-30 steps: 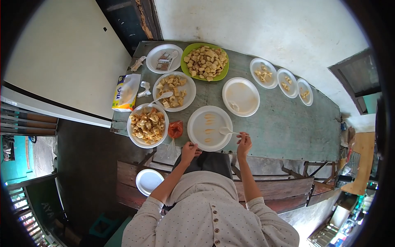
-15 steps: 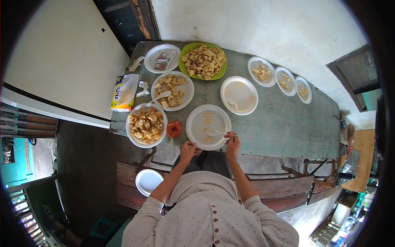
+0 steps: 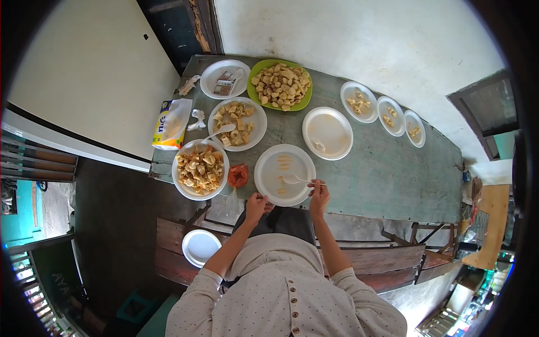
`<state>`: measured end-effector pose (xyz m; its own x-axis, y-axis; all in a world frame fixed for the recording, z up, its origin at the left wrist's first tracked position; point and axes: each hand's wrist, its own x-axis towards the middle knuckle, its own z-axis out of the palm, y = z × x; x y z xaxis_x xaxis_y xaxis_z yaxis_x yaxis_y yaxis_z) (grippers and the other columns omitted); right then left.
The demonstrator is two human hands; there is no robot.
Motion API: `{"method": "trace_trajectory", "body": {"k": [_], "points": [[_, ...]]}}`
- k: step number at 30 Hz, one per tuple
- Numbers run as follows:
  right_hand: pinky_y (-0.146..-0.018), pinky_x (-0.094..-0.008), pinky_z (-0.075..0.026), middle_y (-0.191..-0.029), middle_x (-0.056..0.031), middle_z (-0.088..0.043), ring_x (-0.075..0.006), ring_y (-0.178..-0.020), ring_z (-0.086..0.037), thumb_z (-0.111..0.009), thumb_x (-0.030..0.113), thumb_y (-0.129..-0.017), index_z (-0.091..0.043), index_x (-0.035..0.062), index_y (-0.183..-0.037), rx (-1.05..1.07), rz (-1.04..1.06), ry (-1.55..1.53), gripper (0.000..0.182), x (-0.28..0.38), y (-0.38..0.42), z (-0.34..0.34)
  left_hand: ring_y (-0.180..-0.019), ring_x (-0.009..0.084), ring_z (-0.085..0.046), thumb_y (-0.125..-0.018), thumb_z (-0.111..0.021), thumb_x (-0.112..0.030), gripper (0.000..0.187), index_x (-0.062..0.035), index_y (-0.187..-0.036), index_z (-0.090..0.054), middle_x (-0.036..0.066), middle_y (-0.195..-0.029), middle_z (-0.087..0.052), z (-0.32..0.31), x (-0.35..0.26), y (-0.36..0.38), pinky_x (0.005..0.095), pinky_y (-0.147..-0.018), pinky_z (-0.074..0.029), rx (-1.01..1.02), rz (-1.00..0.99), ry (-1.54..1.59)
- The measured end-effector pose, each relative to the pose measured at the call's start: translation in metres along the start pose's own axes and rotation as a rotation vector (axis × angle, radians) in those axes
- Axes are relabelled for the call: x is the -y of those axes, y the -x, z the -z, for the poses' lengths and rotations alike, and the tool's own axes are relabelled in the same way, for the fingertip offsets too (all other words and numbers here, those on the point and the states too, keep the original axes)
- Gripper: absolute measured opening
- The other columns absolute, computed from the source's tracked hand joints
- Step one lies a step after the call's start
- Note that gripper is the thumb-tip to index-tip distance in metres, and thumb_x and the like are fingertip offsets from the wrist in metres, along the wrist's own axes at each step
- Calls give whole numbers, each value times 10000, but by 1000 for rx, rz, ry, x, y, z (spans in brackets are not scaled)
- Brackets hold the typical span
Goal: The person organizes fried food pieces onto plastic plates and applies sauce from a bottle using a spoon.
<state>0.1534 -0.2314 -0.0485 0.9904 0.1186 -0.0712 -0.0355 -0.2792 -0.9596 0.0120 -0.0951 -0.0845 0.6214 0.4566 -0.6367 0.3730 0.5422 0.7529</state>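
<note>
A white plate (image 3: 264,182) lies at the table's front edge, with several small yellowish pieces (image 3: 283,163) in a column on it. My right hand (image 3: 319,197) is closed round the handle of a white plastic spoon (image 3: 293,179), whose bowl rests over the plate beside the lower pieces. At the plate's lower left rim is my left hand (image 3: 256,208), fingers curled and pinching the edge. Just left of the plate sits a small orange-red filled plastic bag (image 3: 237,175). Further left, a plate (image 3: 178,188) is heaped with folded, fried-looking dumplings (image 3: 200,168).
Behind stand a plate of cut pieces (image 3: 255,140) with a spoon, a green plate (image 3: 307,101) of tofu-like chunks, and a plate with packets (image 3: 205,84). A tissue pack (image 3: 171,124) is at left. Right: a white plate (image 3: 328,132) and three plates (image 3: 359,102) with small portions. A bench plate (image 3: 201,247).
The view has shifted slightly. The spoon's bowl has moved a little over the plate, toward its right. Both hands keep nearly the same places.
</note>
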Motion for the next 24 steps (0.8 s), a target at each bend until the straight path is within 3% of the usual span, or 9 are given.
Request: {"method": "trace_trajectory", "body": {"k": [4,14,16,24], "points": [[-459,-195,-373,-679,-58,-599,-64,-495,-467,-437,197,-914,-584,4,-870,94,17,-31,246,-3,8,-11,-653,204,-629,-874,-501,-143,148,-15,-880,-426,137,-786,-602,0,-2,2,272,-548,-521,2,-5,-10],[-457,-230,-381,-681,-56,-609,-85,-481,-481,-433,212,-903,-597,0,-843,-94,-2,33,274,-11,-15,38,-644,193,-626,-880,-496,-148,149,-17,-882,-424,126,-793,-604,1,-1,0,265,-549,-512,16,-2,-20],[-457,-193,-365,-716,-43,-595,-61,-517,-474,-440,212,-916,-580,6,-808,-60,-6,-22,272,-9,-13,39,-645,191,-627,-880,-496,-152,153,-18,-876,-423,125,-794,-603,1,-1,0,263,-545,-510,19,5,-26],[-475,-188,-365,-703,-37,-599,-55,-519,-461,-442,213,-916,-581,13,-867,159,-89,-68,248,-5,23,14,-647,190,-626,-875,-504,-158,159,-21,-872,-425,122,-787,-595,2,3,-2,265,-551,-515,19,-4,-18]]}}
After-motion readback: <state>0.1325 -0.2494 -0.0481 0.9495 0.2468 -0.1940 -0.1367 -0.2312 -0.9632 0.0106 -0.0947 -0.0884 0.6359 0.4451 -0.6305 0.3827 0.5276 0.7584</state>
